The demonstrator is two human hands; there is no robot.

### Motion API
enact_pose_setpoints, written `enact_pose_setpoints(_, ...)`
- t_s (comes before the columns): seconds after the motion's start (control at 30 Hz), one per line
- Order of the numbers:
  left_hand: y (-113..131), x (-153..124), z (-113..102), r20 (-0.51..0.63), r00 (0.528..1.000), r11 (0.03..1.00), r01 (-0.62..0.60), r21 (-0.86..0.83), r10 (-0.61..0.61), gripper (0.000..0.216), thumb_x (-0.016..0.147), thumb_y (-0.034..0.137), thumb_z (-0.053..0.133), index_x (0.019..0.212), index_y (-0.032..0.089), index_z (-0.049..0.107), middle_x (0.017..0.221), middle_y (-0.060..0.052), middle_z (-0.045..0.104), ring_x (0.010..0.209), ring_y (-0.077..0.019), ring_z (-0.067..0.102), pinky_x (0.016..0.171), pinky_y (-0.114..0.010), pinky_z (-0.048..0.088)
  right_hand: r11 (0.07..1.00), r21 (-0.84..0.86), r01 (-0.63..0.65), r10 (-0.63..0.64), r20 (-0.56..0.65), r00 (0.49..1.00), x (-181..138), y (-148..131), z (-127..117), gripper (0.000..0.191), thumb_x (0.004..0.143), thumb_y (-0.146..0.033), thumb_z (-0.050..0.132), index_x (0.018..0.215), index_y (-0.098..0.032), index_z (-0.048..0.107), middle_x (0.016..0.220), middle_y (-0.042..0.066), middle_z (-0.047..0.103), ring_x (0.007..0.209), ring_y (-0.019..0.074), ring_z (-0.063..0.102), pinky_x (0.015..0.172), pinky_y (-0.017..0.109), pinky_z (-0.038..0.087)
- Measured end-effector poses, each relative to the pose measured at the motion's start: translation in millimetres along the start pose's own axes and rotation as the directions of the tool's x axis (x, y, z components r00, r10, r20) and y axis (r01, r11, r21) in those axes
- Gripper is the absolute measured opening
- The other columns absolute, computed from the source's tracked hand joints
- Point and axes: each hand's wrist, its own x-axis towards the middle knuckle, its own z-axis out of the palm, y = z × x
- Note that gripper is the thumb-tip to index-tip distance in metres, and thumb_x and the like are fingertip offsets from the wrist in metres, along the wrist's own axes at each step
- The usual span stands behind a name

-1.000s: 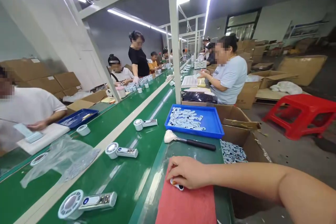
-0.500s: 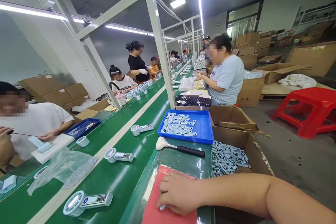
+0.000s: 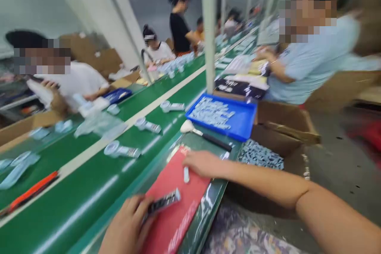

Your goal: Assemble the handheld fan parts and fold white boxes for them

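Black-and-silver slim device [image 3: 163, 202] sits pinched in the left hand [image 3: 126, 226].

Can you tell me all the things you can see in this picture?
red mat: 1, red, under the hands
green conveyor belt: 2, green, side by side
round-headed gadget: 3 close by, white and silver, on the belt
tray: 1, blue, holding pale parts
brush: 1, white tip, black handle, beside the tray
cardboard box: 1, brown, open, by the tray
orange strip: 1, orange, on the far belt
co-worker: 1, pale blue top, across the belt
small white piece: 1, white, on the mat
dark slim piece: 1, black and silver, in the left hand
left hand: 1, holding that piece
right hand: 1, on the mat beside the white piece
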Motion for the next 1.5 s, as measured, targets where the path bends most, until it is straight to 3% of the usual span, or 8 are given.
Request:
enact_pose_setpoints(0.13,18.2,-5.2,-22.8,-0.018,1.000,0.999,-0.008,-0.036,0.008,0.028,0.095,0.030,0.059,0.120,0.021,0.067,0.106,-0.010,0.068,0.093,-0.0253,0.067,0.079,-0.039,0.060,0.991,0.082,0.109,-0.111,0.019,0.994,-4.1,30.8,-0.9,0.037,0.099,-0.017,0.057,0.134,-0.026,0.067,0.120,0.010,0.063,0.100,0.0224,0.066,0.078,0.031,0.049)
enact_pose_setpoints(0.27,39.4,8.9,-25.4,-0.007,1.000,1.000,0.003,-0.008,-0.003,0.027,0.094,0.026,0.059,0.120,0.020,0.066,0.105,-0.011,0.066,0.091,-0.0271,0.063,0.076,-0.042,0.057,0.982,0.080,0.170,-0.171,0.007,0.985,-7.2,37.9,3.5,0.028,0.094,-0.024,0.068,0.122,-0.028,0.072,0.116,0.008,0.062,0.096,0.0216,0.065,0.074,0.030,0.046)
enact_pose_setpoints(0.5,52.4,12.2,-11.6,0.010,0.996,0.979,0.090,-0.185,-0.089,0.040,0.091,0.034,0.069,0.128,0.021,0.062,0.120,-0.014,0.065,0.105,-0.0307,0.061,0.089,-0.051,0.055,0.974,0.227,0.024,0.019,-0.186,0.982,-6.9,4.5,-4.2,0.009,0.095,-0.025,0.061,0.099,-0.019,0.066,0.084,0.003,0.066,0.070,0.0164,0.060,0.063,0.028,0.039)
enact_pose_setpoints(0.73,58.8,7.4,-16.0,-0.148,0.979,0.936,0.082,-0.343,-0.140,0.033,0.100,0.046,0.058,0.120,0.020,0.062,0.113,-0.011,0.069,0.106,-0.0270,0.063,0.092,-0.047,0.051,0.961,0.197,0.197,-0.179,-0.102,0.979,-3.1,-60.2,8.9,0.003,0.093,-0.021,0.062,0.090,-0.019,0.063,0.083,0.003,0.066,0.072,0.0182,0.060,0.062,0.029,0.035)
enact_pose_setpoints(0.97,63.8,11.5,-10.5,-0.133,0.974,0.898,0.108,-0.427,-0.181,0.011,0.099,0.022,0.058,0.102,0.021,0.069,0.096,-0.006,0.069,0.091,-0.0218,0.062,0.081,-0.038,0.052,0.903,0.412,0.119,-0.094,-0.080,0.992,-0.3,-52.6,19.6,0.011,0.096,-0.024,0.062,0.086,-0.020,0.063,0.092,0.004,0.066,0.083,0.0192,0.064,0.073,0.032,0.047)
enact_pose_setpoints(1.1,69.1,6.2,-16.0,-0.136,0.976,0.907,0.104,-0.408,-0.173,0.007,0.097,0.022,0.063,0.098,0.021,0.069,0.096,-0.006,0.070,0.091,-0.0219,0.063,0.078,-0.038,0.054,0.776,0.630,0.033,-0.050,0.009,0.999,-2.8,-42.8,31.6,0.018,0.094,-0.025,0.065,0.110,-0.020,0.064,0.109,0.008,0.069,0.100,0.0216,0.068,0.088,0.038,0.055)
enact_pose_setpoints(1.27,88.6,-11.0,-18.5,-0.067,0.984,0.937,0.136,-0.321,-0.166,0.020,0.098,0.029,0.063,0.116,0.020,0.068,0.118,-0.012,0.072,0.115,-0.0310,0.065,0.099,-0.055,0.054,0.864,0.462,0.200,-0.249,0.047,0.967,-18.8,-46.6,34.0,0.037,0.096,-0.027,0.064,0.133,-0.022,0.062,0.127,0.012,0.067,0.120,0.0300,0.061,0.105,0.053,0.047)
enact_pose_setpoints(1.5,105.6,-11.2,-8.4,-0.081,0.965,0.935,0.219,-0.278,-0.250,0.022,0.098,0.019,0.054,0.114,0.019,0.069,0.112,-0.011,0.074,0.118,-0.0318,0.063,0.103,-0.056,0.054,0.898,0.373,0.234,-0.233,-0.050,0.971,-26.1,-52.6,46.5,0.032,0.100,-0.022,0.054,0.130,-0.017,0.064,0.120,0.013,0.067,0.114,0.0300,0.059,0.102,0.050,0.045)
